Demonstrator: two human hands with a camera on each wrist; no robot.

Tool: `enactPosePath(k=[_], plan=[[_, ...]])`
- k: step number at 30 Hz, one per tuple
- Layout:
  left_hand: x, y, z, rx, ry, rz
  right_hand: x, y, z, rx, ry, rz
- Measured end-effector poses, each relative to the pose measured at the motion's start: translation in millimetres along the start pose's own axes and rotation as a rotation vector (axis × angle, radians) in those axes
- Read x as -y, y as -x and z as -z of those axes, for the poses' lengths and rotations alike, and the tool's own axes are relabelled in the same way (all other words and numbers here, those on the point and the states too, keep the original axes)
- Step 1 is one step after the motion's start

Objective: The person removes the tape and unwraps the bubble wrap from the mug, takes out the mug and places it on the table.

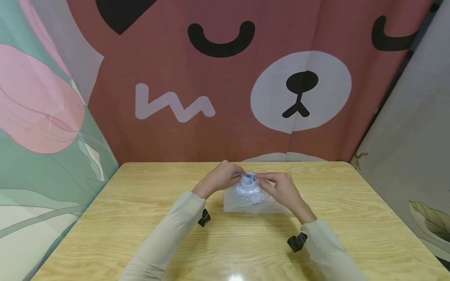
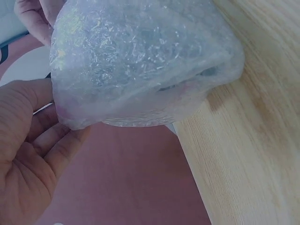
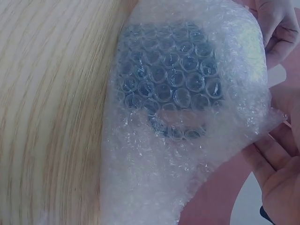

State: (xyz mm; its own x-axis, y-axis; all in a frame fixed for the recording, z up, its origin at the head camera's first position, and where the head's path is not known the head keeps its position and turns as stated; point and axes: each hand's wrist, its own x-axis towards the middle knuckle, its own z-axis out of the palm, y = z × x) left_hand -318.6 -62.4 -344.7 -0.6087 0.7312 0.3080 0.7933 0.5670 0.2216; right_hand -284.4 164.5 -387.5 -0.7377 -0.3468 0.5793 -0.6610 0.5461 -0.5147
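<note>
A sheet of clear bubble wrap (image 1: 247, 197) stands bunched around something on the table. Through its bubbles, the right wrist view shows a dark bluish mug (image 3: 168, 70) with a loop like a handle on one side. My left hand (image 1: 222, 176) pinches the upper edge of the wrap from the left, thumb and fingers on either side of the film. From the right, my right hand (image 1: 281, 187) pinches the same gathered top between thumb and fingertips. In the head view a bit of dark blue shows in the opening between both hands.
The pale wood-grain table (image 1: 158, 218) ends at a far edge just behind the wrap. Beyond it hangs a reddish-brown curtain (image 1: 225, 132) with a bear face. A loose flap of wrap spreads toward my right forearm. Each wrist carries a small black camera (image 1: 297, 242).
</note>
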Motion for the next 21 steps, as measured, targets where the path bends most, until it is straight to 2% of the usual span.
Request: enactPosePath(k=[6,21], plan=[[-0.6,0.8,-1.4,-0.029,-0.021,-0.002,0.4,-0.4,0.7,-0.020,0.014,0.012],[3.8,6.1,-8.2,-0.119,0.023,-0.040,0.0,1.8,-2.5,-0.149,0.027,0.096]])
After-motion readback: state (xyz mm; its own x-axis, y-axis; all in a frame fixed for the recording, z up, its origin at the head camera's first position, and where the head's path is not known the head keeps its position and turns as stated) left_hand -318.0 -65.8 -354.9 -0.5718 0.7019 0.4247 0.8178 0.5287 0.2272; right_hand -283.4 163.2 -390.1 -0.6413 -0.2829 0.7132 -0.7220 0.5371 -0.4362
